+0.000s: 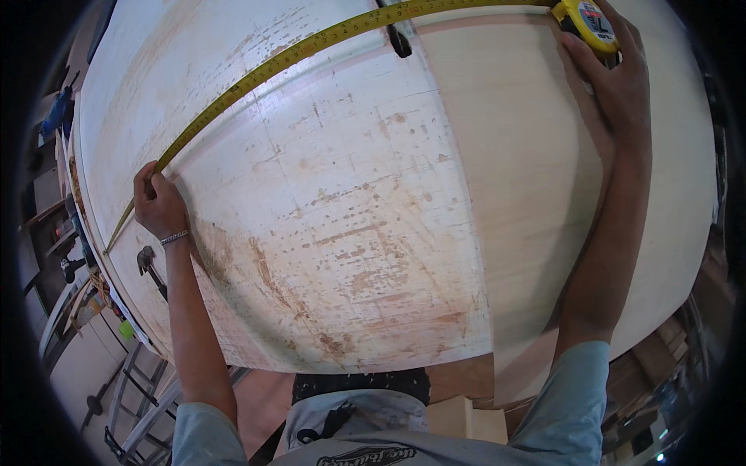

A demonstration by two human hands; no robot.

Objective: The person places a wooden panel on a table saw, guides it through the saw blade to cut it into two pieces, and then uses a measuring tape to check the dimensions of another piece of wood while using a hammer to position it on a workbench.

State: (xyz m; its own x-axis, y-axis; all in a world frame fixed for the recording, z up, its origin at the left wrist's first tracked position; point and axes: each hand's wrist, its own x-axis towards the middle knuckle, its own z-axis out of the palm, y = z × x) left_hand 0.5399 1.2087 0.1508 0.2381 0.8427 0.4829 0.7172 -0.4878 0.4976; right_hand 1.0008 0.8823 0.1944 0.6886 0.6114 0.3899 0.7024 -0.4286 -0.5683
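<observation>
A yellow tape measure (588,23) sits in my right hand (618,70), at the far right over a pale plywood sheet (528,155). Its yellow blade (311,48) runs out leftward in a long arc above the scuffed white worktop (342,155). My left hand (160,203) pinches the blade near its far left end, with a bracelet on that wrist. Beyond those fingers the blade's end reaches down to the worktop's left edge. Close beside my left forearm lies a hammer (149,268), its handle partly hidden by the arm.
A dark slot (399,40) opens in the worktop near the plywood's left edge. Off the left side stand a metal ladder (140,404) and assorted tools and offcuts. A pale wooden block (458,417) is below the front edge, by my body. Clutter fills the lower right.
</observation>
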